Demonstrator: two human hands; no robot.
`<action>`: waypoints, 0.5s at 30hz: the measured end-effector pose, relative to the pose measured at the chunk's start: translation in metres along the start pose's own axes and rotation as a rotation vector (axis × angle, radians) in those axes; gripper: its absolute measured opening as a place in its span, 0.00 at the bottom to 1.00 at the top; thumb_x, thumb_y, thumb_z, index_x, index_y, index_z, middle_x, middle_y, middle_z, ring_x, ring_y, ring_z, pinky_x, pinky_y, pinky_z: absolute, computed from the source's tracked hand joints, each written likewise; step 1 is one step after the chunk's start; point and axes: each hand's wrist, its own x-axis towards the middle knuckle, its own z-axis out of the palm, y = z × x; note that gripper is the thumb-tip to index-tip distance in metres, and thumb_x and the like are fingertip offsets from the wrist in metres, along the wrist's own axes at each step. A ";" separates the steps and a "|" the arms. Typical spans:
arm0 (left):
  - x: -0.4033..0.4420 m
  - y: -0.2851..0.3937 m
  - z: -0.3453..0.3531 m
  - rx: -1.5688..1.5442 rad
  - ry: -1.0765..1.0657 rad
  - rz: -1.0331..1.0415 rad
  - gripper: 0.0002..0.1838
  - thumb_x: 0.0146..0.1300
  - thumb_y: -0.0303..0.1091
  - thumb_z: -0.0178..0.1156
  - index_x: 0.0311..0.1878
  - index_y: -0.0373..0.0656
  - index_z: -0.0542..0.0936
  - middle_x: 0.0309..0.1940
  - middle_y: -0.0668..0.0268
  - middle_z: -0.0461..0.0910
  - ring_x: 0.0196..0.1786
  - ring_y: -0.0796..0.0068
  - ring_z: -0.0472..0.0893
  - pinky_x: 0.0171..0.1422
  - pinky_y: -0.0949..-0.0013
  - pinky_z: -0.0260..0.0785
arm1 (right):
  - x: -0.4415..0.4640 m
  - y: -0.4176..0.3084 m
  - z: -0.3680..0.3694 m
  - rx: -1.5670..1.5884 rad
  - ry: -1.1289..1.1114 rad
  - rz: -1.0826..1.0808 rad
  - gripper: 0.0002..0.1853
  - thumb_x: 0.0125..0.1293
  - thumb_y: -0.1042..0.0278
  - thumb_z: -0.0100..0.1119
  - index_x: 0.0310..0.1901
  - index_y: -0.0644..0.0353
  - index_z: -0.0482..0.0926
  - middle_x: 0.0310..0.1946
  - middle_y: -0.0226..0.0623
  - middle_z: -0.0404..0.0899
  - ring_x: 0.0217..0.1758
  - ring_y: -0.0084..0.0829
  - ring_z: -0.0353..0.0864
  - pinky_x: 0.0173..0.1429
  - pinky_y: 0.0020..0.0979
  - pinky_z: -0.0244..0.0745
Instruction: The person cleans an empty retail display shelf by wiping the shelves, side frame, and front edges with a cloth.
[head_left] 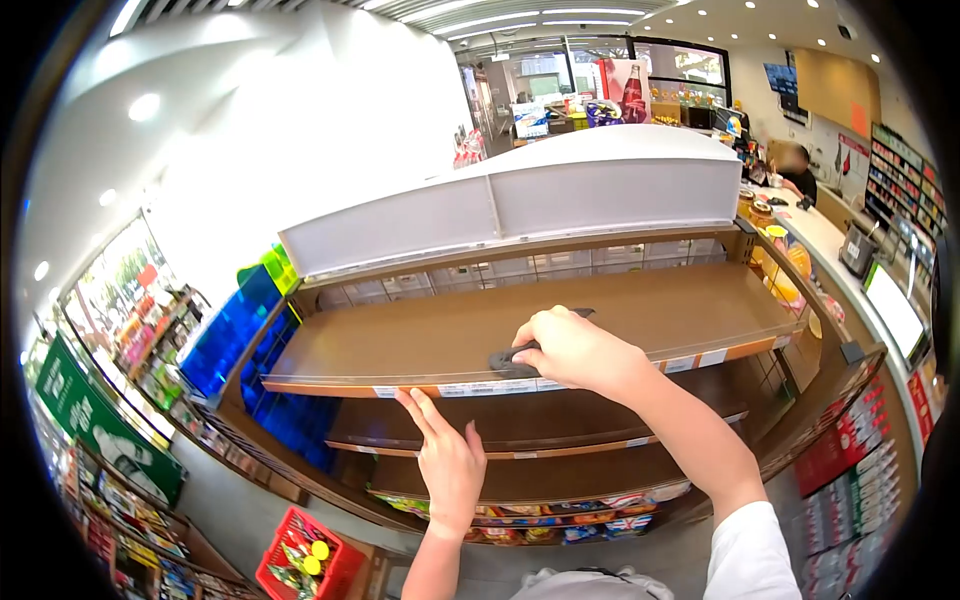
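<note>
Bunched in my right hand [575, 348] is a dark grey cloth [508, 360], which lies against the front of the brown top shelf [420, 335]. My left hand [448, 462] has its fingers stretched out, with the fingertips at the shelf's front edge beside the white price labels [487, 388]. Nothing is held in that left hand. Below, the second shelf [560, 420] and third shelf [560, 478] show bare brown surfaces.
A red basket [312, 560] with packaged goods is on the floor at lower left. Snack packets [590, 527] fill the lowest shelf. At right are a counter [850, 275], stacked bottles [855, 500] and a person [798, 172]. Blue panels [235, 325] flank the rack's left side.
</note>
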 end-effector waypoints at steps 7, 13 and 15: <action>0.000 -0.005 -0.011 0.005 -0.068 0.003 0.47 0.66 0.28 0.66 0.78 0.21 0.47 0.79 0.23 0.41 0.52 0.27 0.82 0.47 0.49 0.84 | -0.015 0.006 -0.017 0.040 -0.020 0.013 0.15 0.74 0.66 0.64 0.53 0.69 0.86 0.33 0.53 0.87 0.30 0.40 0.86 0.44 0.41 0.82; -0.001 -0.003 -0.006 0.009 -0.041 -0.020 0.49 0.66 0.27 0.67 0.80 0.27 0.46 0.81 0.28 0.42 0.51 0.31 0.84 0.47 0.53 0.85 | -0.024 0.036 -0.021 -0.036 0.042 -0.018 0.15 0.73 0.62 0.65 0.54 0.63 0.87 0.47 0.56 0.87 0.49 0.48 0.87 0.57 0.43 0.82; -0.001 0.001 -0.014 -0.157 -0.065 -0.054 0.48 0.67 0.26 0.67 0.81 0.30 0.47 0.82 0.31 0.43 0.52 0.38 0.85 0.48 0.57 0.85 | -0.031 0.036 -0.029 -0.021 0.026 0.018 0.16 0.73 0.62 0.65 0.54 0.63 0.87 0.48 0.56 0.87 0.51 0.49 0.87 0.58 0.44 0.81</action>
